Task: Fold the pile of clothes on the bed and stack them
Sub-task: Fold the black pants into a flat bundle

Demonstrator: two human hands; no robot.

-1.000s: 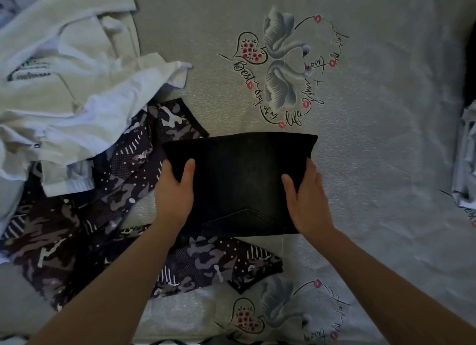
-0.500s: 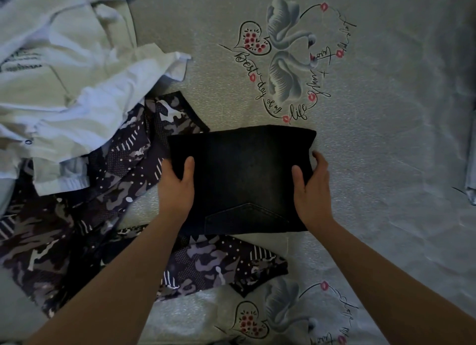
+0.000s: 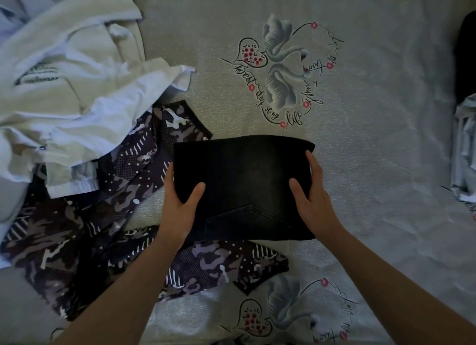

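A folded pair of black jeans (image 3: 244, 174), back pocket facing up, lies in the middle of the bed sheet (image 3: 373, 151). My left hand (image 3: 180, 208) grips its left edge, thumb on top and fingers tucked under. My right hand (image 3: 313, 200) grips the right edge the same way. The jeans' near-left corner overlaps a spread camouflage garment (image 3: 108, 216). A heap of white and cream clothes (image 3: 72, 87) lies at the upper left.
The grey sheet carries swan-and-heart prints, one beyond the jeans (image 3: 280, 74) and one near me (image 3: 283, 316). A pale folded item (image 3: 466, 149) sits at the right edge, with a dark object (image 3: 466, 58) above it.
Both hands have shifted their grip on the jeans' side edges, thumbs now further onto the top. The jeans stay in about the same spot.
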